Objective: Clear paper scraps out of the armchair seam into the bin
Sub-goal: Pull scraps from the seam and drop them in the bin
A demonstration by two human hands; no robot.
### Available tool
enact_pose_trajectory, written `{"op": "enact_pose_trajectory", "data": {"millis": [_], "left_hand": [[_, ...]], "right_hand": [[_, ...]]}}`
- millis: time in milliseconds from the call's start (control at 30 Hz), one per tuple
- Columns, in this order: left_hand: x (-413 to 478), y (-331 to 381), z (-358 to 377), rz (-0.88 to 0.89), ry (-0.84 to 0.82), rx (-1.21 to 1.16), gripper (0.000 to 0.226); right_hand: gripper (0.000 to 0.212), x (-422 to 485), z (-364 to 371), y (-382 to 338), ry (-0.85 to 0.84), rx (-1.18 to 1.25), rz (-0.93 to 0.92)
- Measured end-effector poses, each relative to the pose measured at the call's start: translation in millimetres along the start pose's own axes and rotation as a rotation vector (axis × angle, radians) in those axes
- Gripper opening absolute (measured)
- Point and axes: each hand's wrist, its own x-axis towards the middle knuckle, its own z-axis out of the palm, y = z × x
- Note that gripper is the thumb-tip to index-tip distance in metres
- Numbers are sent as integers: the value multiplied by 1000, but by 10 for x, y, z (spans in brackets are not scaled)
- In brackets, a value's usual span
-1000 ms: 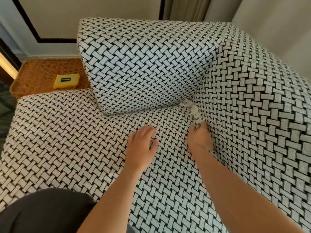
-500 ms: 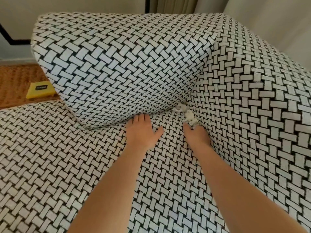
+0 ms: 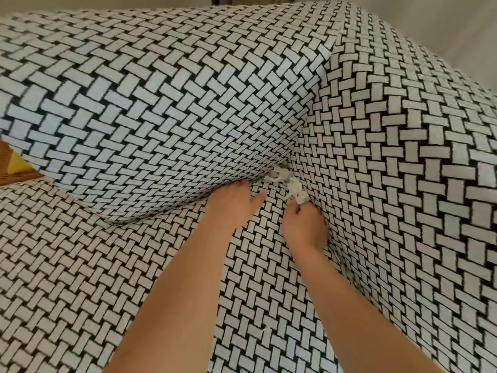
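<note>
White crumpled paper scraps [image 3: 291, 187] sit in the corner seam where the seat, the back cushion and the right arm of the black-and-white woven-pattern armchair [image 3: 403, 170] meet. My right hand [image 3: 305, 227] is at the seam beside the right arm, its fingers curled round the nearest clump of scraps. My left hand [image 3: 234, 204] lies flat on the seat with its fingertips slid under the lower edge of the back cushion [image 3: 161, 103]. No bin is in view.
At the far left edge, a bit of brown wicker surface [image 3: 16, 176] and a yellow object [image 3: 17, 164] peek out behind the cushion. The seat spreads wide to the left and towards me.
The view has moved closer to the corner. My left hand slid forward until its fingers went under the cushion edge. My right hand closed on the scraps in the seam.
</note>
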Motion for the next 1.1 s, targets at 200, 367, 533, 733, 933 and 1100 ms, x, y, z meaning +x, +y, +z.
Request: {"op": "enact_pose_trajectory", "data": {"millis": [200,367,533,733,933,1100], "left_hand": [[119,182,51,25,33,-161,52],[255,458,135,-171,34,-205,53],[220,469,223,-81,223,-269,42],[259,493,215,-48,207,-256,40],[239,508,175,-82,278,-392,14],[172,515,142,-123,396,-691,11]], "right_hand": [[24,-4,14,8,21,65,30],[21,-48,6,5,73,114,17],[24,-80,-17,-8,84,121,7],[30,-81,-10,-3,90,158,-27],[28,-100,-34,-29,78,204,-79],[33,-100,-32,-37,53,230,-97]]}}
